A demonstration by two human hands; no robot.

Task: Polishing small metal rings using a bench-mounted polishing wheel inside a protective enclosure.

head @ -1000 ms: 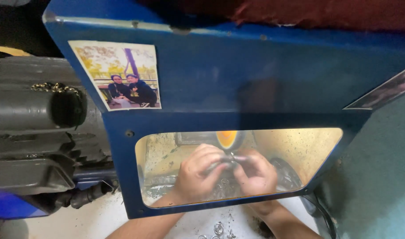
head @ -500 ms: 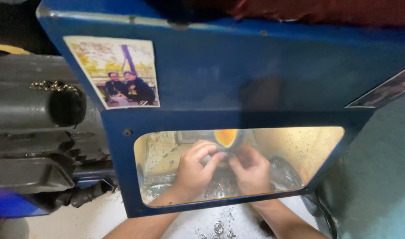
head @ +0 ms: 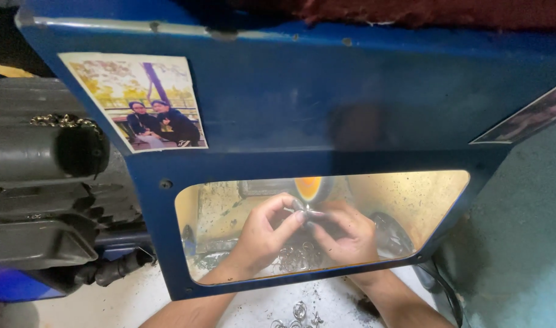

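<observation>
Currently our left hand and right hand pinch a small metal piece between fingertips, its long axis running fingertip to fingertip.

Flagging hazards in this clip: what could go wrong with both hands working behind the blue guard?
1. Both hands, left hand and right hand, pinch a small metal piece close to the orange wheel; fingertips could graze it.
2. The small piece could slip from the grip.
3. The window is speckled, dimming the view.
</observation>
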